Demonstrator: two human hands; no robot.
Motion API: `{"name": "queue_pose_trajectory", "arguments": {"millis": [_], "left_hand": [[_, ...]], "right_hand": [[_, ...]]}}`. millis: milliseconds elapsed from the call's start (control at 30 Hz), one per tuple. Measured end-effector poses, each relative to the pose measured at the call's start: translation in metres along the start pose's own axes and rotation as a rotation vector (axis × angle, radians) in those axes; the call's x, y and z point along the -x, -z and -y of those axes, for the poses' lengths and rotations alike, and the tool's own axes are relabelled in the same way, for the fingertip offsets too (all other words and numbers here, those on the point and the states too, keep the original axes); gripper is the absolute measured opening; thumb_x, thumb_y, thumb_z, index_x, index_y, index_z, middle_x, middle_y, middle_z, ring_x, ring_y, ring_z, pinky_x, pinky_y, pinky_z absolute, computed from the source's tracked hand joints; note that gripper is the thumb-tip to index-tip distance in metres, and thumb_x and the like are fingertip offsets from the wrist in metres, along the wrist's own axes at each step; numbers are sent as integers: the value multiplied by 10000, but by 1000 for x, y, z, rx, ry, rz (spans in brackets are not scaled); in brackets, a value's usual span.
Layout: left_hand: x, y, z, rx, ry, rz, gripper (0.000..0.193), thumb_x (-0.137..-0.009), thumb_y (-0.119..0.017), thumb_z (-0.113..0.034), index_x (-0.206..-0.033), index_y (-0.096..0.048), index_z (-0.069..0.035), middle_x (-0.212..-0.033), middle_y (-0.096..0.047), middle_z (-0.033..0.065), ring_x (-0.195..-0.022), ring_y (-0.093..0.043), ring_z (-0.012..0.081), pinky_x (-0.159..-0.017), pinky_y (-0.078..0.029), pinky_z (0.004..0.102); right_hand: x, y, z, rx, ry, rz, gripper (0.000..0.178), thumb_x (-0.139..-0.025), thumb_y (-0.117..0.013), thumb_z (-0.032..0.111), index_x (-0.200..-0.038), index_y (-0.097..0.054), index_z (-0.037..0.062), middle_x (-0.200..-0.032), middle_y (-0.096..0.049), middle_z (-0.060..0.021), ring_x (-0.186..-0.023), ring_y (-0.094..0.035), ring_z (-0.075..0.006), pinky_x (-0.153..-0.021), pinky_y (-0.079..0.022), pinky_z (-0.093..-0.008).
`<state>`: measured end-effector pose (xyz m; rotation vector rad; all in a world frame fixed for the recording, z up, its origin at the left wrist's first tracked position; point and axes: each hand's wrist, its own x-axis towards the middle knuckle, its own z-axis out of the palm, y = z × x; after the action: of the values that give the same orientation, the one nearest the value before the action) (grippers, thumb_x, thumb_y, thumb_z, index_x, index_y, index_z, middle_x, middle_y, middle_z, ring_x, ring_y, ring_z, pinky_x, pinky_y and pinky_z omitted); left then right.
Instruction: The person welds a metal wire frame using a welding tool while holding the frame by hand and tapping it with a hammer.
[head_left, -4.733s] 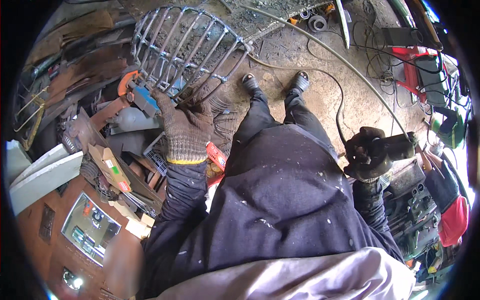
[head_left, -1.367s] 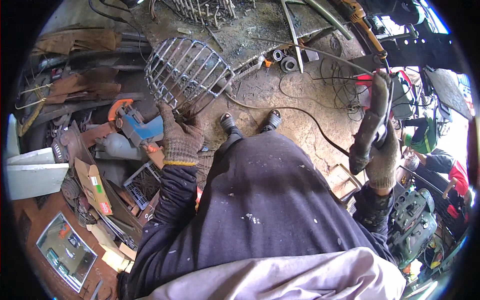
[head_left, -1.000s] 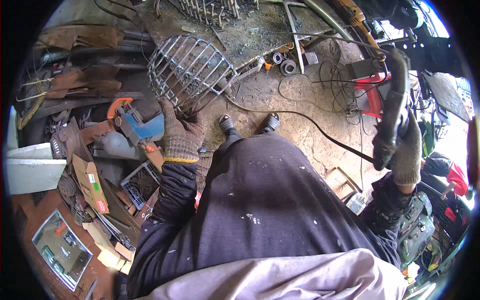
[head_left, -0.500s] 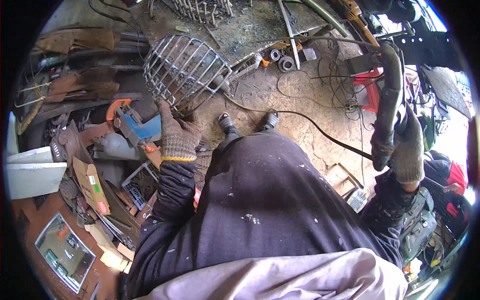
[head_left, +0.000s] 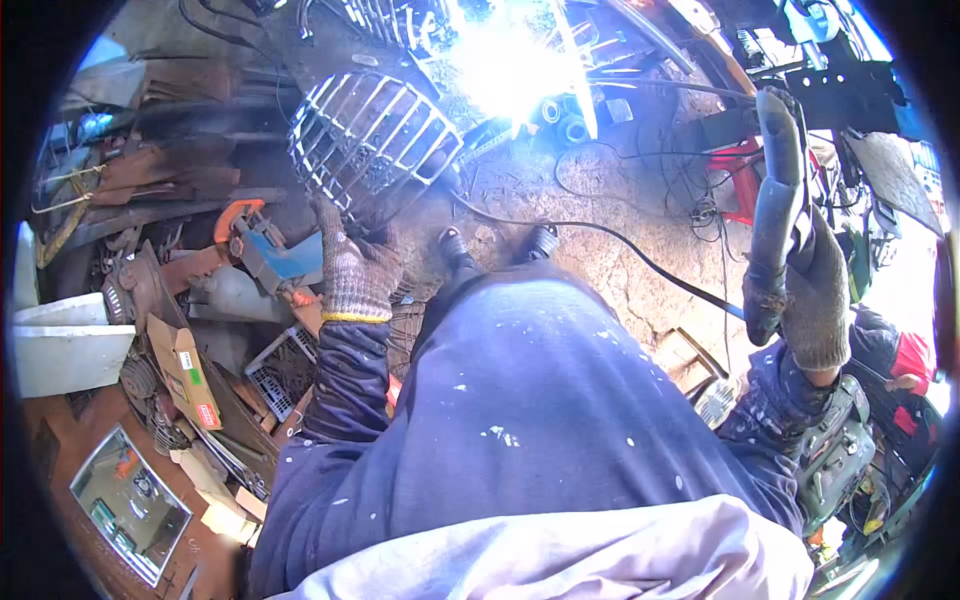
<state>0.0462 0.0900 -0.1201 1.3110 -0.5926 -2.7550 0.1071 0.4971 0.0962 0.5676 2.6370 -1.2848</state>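
My left hand (head_left: pixel 360 270), in a knitted work glove, grips the near edge of a metal bar cage (head_left: pixel 372 135). Its curved bars fan over the worktable's near left part, and some of my fingers are hidden. Off to the right, my gloved right hand (head_left: pixel 818 300) is closed round a welding electrode holder (head_left: pixel 780 190). A thin electrode (head_left: pixel 690 87) runs from the holder's far end leftward to a blinding white-blue arc (head_left: pixel 510 75). Glare hides whatever lies at the arc point. A black cable (head_left: pixel 620 240) crosses from beside the cage to the holder.
Steel rods and round metal parts (head_left: pixel 572 130) lie near the arc. A blue and orange tool (head_left: pixel 280 255), a cardboard box (head_left: pixel 182 370) and a white container (head_left: pixel 75 350) crowd the left. Red stool (head_left: pixel 738 190) and loose wires (head_left: pixel 705 205) are at right. Another person's hand (head_left: pixel 905 383) shows far right.
A bright welding arc has flared up at the electrode's far end, bathing the table and my clothes in bluish light. Both hands hold almost the same places.
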Motion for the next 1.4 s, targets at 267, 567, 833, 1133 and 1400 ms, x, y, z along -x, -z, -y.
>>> {"name": "queue_pose_trajectory", "arguments": {"millis": [267,567,833,1133,1400], "left_hand": [[-3,5,0,-42,26,40,542,-820,-723,-450,-1067,-602,18,-990,-687,129,-854,-689,240,-712,-614,333],[3,3,0,-33,84,72,508,-880,-653,-428,-1166,-579,-14,-1050,-664,138,-958,-654,247,-779,-592,343],[3,20,-13,26,394,404,487,-933,-590,-408,-1253,-558,-42,-1103,-644,146,-1050,-624,254,-839,-572,352],[5,6,-2,-68,201,317,543,-909,-597,-469,-1210,-583,-17,-1205,-629,157,-1074,-624,280,-903,-553,405],[7,5,-6,12,172,194,520,-910,-610,-442,-1206,-583,-15,-1177,-647,156,-1044,-645,286,-889,-561,400]], "right_hand": [[-4,3,-8,-130,84,28,370,-902,-621,160,-1214,-509,-5,-844,-606,-55,-668,-585,-87,-538,-461,-230],[-2,-8,-21,-582,-62,228,206,-886,-637,174,-991,-554,18,-766,-599,-26,-601,-566,-80,-518,-432,-221],[7,-23,-69,-106,56,-38,320,-860,-652,117,-1133,-566,-26,-807,-608,-12,-687,-597,-99,-580,-471,-232],[30,-72,-111,-359,-78,-32,324,-799,-690,106,-1088,-604,-13,-796,-605,-13,-691,-596,-107,-599,-484,-257],[25,-96,-116,-229,108,7,375,-814,-684,149,-1123,-564,-25,-740,-550,-1,-595,-549,-100,-490,-470,-251]]}}
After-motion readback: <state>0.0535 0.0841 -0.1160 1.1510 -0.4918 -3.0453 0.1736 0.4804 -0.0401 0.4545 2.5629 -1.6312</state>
